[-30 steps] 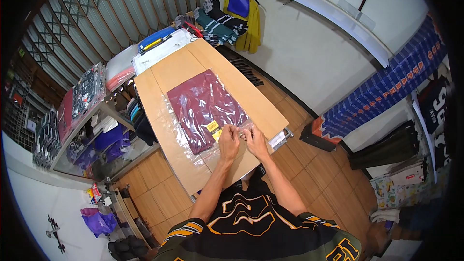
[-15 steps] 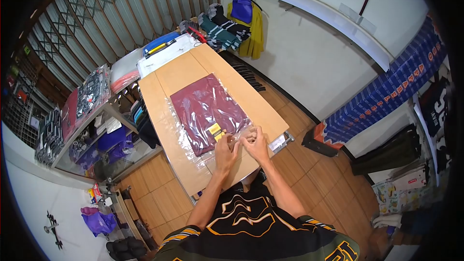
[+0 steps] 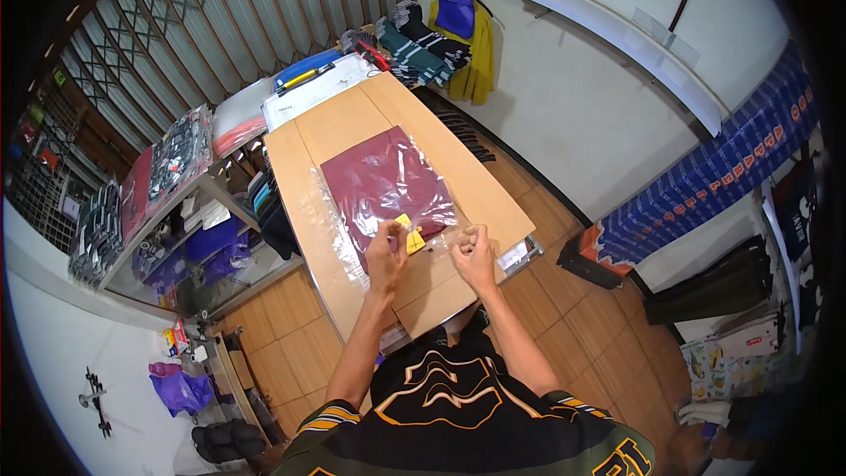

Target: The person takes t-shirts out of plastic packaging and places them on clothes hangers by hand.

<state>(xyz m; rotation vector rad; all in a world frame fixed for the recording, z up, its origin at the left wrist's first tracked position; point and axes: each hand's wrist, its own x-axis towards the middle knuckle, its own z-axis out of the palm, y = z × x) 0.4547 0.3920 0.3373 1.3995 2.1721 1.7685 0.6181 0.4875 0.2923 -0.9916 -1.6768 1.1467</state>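
A folded maroon garment (image 3: 379, 176) lies in a clear plastic bag on the wooden table (image 3: 308, 137). Near the garment's lower edge, a yellow label (image 3: 412, 236) shows beside the fingers of my left hand (image 3: 386, 257). That hand is closed on the bag's near edge. To the right, my right hand (image 3: 474, 257) is closed in a pinch at the bag's near right corner, on clear plastic. Part of the bag's opening between the hands is hard to make out.
White papers (image 3: 308, 99) with a yellow and black tool (image 3: 306, 79) lie at the far end. Teal and black folded clothes (image 3: 414, 57) sit beyond. Stacked bagged garments (image 3: 181, 154) are on the glass case at left; a blue printed roll (image 3: 705, 167) stands right.
My hands have moved apart, the left one to the left and the right one slightly right. The near edge of the bag has lifted, and the view has shifted a little.
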